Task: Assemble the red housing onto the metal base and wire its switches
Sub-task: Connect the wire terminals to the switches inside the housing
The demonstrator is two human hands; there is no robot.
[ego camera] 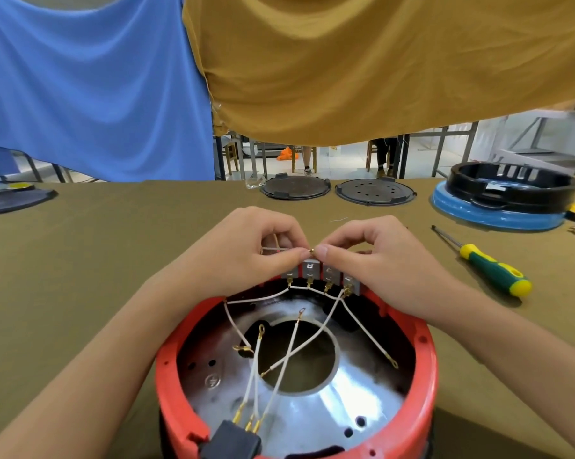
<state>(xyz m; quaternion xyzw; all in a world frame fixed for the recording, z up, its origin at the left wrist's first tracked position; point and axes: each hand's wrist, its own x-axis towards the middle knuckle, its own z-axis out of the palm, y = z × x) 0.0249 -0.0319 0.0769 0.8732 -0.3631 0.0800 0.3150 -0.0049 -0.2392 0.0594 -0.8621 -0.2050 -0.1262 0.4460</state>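
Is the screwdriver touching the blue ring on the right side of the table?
Apart. In the head view the screwdriver lies on the cloth nearer the person than the blue ring, and a strip of bare cloth shows between its tip and the ring's edge.

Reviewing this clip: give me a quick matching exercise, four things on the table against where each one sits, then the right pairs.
Things:
1. screwdriver
2. black ring
3. red housing
4. white wire

Places:
A. pinched at the fingertips of the left hand and right hand
B. lying on the cloth, right of the hands
C. stacked on a blue base, far right
D. nearest the camera, around the metal base

Pairs: 1-B, 2-C, 3-D, 4-A
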